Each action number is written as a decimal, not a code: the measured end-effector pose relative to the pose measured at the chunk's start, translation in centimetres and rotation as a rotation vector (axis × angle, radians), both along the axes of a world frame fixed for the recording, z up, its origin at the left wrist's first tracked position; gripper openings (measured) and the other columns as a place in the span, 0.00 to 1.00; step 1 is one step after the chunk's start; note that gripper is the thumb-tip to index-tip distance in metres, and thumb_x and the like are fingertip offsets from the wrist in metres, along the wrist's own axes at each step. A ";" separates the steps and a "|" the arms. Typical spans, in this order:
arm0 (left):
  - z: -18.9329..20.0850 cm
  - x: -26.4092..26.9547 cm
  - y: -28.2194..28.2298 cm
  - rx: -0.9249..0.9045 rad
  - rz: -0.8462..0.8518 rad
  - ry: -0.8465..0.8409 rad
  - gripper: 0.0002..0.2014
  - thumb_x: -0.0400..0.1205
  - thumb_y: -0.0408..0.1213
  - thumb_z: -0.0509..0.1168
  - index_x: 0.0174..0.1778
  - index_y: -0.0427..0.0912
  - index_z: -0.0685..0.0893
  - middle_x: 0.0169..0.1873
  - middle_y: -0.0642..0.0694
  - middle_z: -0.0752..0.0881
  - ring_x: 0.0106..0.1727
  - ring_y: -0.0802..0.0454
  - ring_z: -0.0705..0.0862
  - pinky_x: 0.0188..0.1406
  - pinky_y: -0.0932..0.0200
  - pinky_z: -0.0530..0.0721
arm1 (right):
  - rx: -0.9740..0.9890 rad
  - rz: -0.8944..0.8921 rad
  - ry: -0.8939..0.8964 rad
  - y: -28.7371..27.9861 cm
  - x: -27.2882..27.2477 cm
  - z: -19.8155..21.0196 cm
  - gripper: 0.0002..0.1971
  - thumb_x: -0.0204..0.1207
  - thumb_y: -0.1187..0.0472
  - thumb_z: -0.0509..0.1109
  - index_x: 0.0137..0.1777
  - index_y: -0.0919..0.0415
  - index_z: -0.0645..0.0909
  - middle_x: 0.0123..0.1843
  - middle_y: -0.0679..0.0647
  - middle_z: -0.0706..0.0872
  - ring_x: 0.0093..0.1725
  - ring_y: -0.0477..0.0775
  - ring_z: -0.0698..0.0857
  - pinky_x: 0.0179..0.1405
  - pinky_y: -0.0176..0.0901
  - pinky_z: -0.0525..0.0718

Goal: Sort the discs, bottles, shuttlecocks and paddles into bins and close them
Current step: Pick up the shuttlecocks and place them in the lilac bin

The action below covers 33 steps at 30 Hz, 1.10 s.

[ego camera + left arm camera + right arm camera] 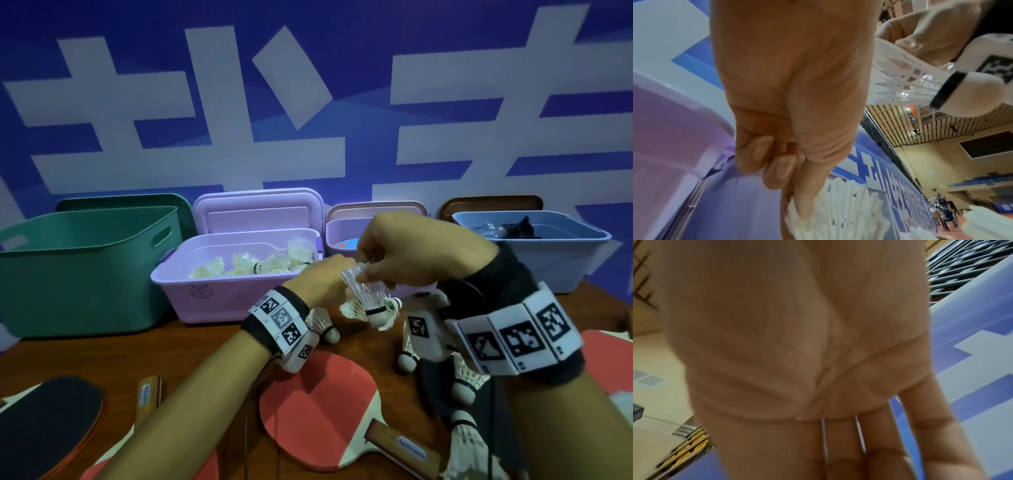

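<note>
Two hands (394, 253) — shuttlecock (371, 303) pinched, fingers (368, 274) above

Both forearms are bare. The left wrist (279, 323) wears a black band carrying white blocks printed with black square codes; the right wrist (520, 329) wears a wider black band with larger coded white panels.

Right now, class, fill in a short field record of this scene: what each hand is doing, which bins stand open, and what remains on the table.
Left hand: grips white feather shuttlecocks.
Right hand: pinches the feathers of one white shuttlecock with a black band.
Lilac plastic bin: open, holds shuttlecocks.
Green plastic bin: open, contents hidden.
Pale blue bin: open, dark items inside.
Wooden table: red-faced paddle, black-faced paddle, loose shuttlecocks.
</note>
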<state>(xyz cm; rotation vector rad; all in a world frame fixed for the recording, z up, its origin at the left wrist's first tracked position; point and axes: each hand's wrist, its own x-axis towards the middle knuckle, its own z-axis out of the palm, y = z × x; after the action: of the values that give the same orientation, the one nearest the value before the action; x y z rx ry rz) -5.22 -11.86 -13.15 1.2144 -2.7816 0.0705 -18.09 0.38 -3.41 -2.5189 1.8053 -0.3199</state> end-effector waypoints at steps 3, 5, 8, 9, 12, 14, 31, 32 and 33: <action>0.2 0.7 -0.7 0.008 -0.080 0.153 0.15 0.79 0.45 0.69 0.62 0.55 0.82 0.54 0.53 0.87 0.53 0.47 0.87 0.47 0.50 0.87 | -0.080 0.012 -0.014 0.7 -0.7 0.9 0.16 0.81 0.50 0.72 0.33 0.54 0.87 0.26 0.44 0.88 0.26 0.36 0.81 0.31 0.37 0.76; 1.5 1.4 -0.7 0.011 -0.104 0.200 0.11 0.79 0.42 0.69 0.57 0.51 0.84 0.48 0.52 0.88 0.47 0.49 0.86 0.44 0.53 0.84 | -0.139 0.009 -0.055 0.9 -0.9 1.3 0.17 0.82 0.50 0.70 0.33 0.54 0.86 0.26 0.44 0.88 0.27 0.37 0.83 0.34 0.40 0.81; 4.6 3.6 -0.8 0.007 0.017 0.275 0.03 0.79 0.36 0.68 0.40 0.43 0.84 0.36 0.49 0.87 0.39 0.50 0.83 0.38 0.55 0.78 | -0.242 -0.015 -0.157 0.8 -0.9 1.4 0.18 0.84 0.53 0.66 0.33 0.56 0.86 0.27 0.46 0.89 0.28 0.41 0.85 0.39 0.49 0.88; 5.5 4.6 -1.1 -0.011 0.066 0.330 0.05 0.80 0.37 0.68 0.38 0.43 0.85 0.33 0.49 0.88 0.36 0.50 0.84 0.37 0.56 0.77 | -0.281 -0.026 -0.189 0.8 -0.8 1.4 0.18 0.84 0.54 0.66 0.33 0.57 0.86 0.27 0.46 0.89 0.28 0.42 0.86 0.39 0.50 0.88; 7.7 8.5 -2.0 -0.094 0.214 0.455 0.07 0.80 0.40 0.68 0.36 0.47 0.86 0.25 0.51 0.87 0.31 0.52 0.85 0.35 0.57 0.79 | -0.343 -0.044 -0.265 0.7 0.1 1.3 0.18 0.82 0.57 0.67 0.31 0.59 0.85 0.27 0.49 0.89 0.30 0.45 0.86 0.39 0.48 0.87; 8.8 10.8 -2.2 -0.153 0.307 0.493 0.08 0.79 0.41 0.70 0.34 0.51 0.85 0.25 0.56 0.84 0.31 0.53 0.84 0.40 0.55 0.83 | -0.349 -0.051 -0.287 0.4 1.2 0.9 0.15 0.79 0.61 0.68 0.31 0.61 0.86 0.29 0.51 0.90 0.32 0.49 0.87 0.39 0.47 0.86; 8.7 20.5 -3.9 -0.133 0.720 0.686 0.13 0.74 0.26 0.60 0.29 0.35 0.88 0.21 0.48 0.89 0.25 0.53 0.90 0.50 0.49 0.91 | -0.273 -0.085 -0.764 -13.9 13.5 -6.8 0.16 0.72 0.59 0.57 0.29 0.69 0.76 0.32 0.66 0.86 0.36 0.69 0.88 0.32 0.59 0.87; 8.5 21.2 -4.0 -0.134 0.749 0.682 0.14 0.73 0.26 0.59 0.26 0.35 0.88 0.21 0.48 0.89 0.25 0.53 0.90 0.51 0.49 0.91 | -0.239 -0.076 -0.756 -14.7 13.7 -7.4 0.18 0.75 0.59 0.57 0.32 0.72 0.77 0.33 0.68 0.86 0.38 0.70 0.88 0.34 0.60 0.87; 8.3 21.8 -4.2 -0.129 0.774 0.681 0.15 0.73 0.26 0.59 0.25 0.35 0.89 0.21 0.47 0.89 0.25 0.52 0.90 0.51 0.49 0.91 | -0.206 -0.062 -0.727 -15.1 13.8 -8.0 0.18 0.79 0.58 0.59 0.36 0.73 0.79 0.37 0.69 0.87 0.42 0.71 0.88 0.39 0.61 0.87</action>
<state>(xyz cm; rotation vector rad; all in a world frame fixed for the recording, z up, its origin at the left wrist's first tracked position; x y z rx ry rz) 16.58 -16.05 -4.88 1.7779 -1.6189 -0.0877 -4.27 -14.74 -11.36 -2.0252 1.5888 -1.2786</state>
